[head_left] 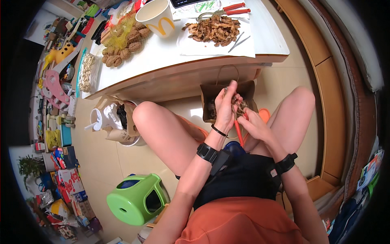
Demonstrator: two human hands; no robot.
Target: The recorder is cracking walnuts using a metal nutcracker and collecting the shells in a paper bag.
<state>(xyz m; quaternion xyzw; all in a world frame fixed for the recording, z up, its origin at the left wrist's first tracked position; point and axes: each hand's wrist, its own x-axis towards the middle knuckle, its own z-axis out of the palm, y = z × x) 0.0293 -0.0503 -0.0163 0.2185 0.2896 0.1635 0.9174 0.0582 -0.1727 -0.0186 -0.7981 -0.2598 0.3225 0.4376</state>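
The red-handled nutcracker (238,134) lies between both hands. The right hand (256,124) grips it by a handle; whether the left hand (226,109), curled by its metal end, clasps it or a nut, I cannot tell. A brown paper bag (248,87) stands beneath. Beyond, the white table (162,53) carries walnuts (122,49) and a paper cup (156,18).

Green stool (129,205) on tiled floor (87,150)
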